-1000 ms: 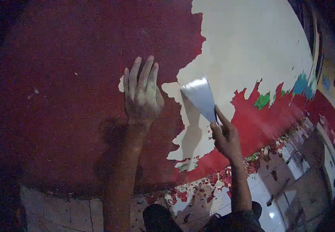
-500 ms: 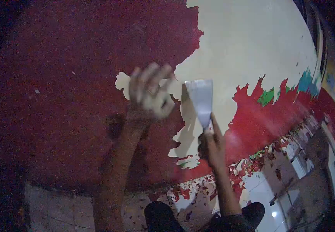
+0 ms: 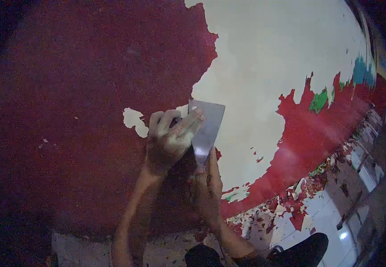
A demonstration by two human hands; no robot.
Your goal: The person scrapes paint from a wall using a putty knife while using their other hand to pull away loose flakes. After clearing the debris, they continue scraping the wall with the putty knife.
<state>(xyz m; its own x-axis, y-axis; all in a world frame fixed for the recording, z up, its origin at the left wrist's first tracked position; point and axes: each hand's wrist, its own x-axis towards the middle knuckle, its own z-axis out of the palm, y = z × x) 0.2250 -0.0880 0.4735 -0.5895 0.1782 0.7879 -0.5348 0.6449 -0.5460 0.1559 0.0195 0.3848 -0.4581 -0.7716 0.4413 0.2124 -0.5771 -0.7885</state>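
A paint scraper (image 3: 208, 122) with a wide metal blade is gripped at its handle by my right hand (image 3: 208, 187), blade pointing up the wall. My left hand (image 3: 170, 135) is at the blade's left side, two fingers curled and the other fingertips pressed on the blade near its upper left corner. The blade's top edge lies at the border between dark red paint (image 3: 81, 66) and the bare cream surface (image 3: 255, 66). A small bare patch (image 3: 134, 120) shows just left of my left hand.
Brighter red paint (image 3: 308, 129) with green (image 3: 319, 101) and blue (image 3: 363, 71) remnants borders the bare area at right. Paint flakes (image 3: 291, 200) litter the light tiled floor (image 3: 331, 218) along the wall's foot. My dark-clothed knee (image 3: 306, 251) shows at the bottom.
The scraper and my right hand have moved left and down to the dark red edge. My left hand, blurred and apart before, now touches the blade. The view has shifted slightly.
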